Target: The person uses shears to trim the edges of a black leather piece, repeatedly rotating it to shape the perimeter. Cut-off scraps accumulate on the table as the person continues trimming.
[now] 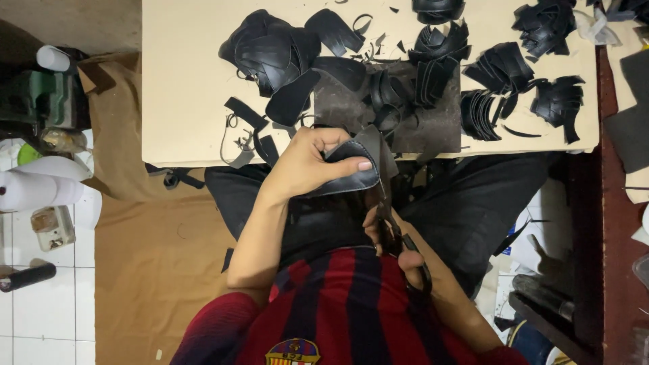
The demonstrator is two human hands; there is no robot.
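At the far left, beside our knee, white rolls (30, 189) and a small jar (53, 228) sit on the tiled floor (40, 318), next to a brown sheet (155, 270) spread under the counter (182, 88). Moving right along the cream counter, we see a big heap of black cut pieces (270, 54) and a few thin offcut strips (243, 128). Just below the counter's edge, our left hand (304, 162) holds a curved black leather piece (351, 169), thumb laid flat on top and fingers curled under, so this grip is pinching the piece over our lap. Right of it, our right hand (395, 247) is wrapped through the handles of dark scissors (395, 230), with the blades pointing up to the piece's lower edge; we cannot tell how far the blades are parted. Further right, a dark cutting mat (433, 128) carries more stacks, and fanned black stacks (500, 67) fill the counter's right end.

We judge that the thumb lies close to the blade line, so a slip of the floppy leather could bring the cut toward it. A loose pinch could also let the piece twist and the cut wander off its curve
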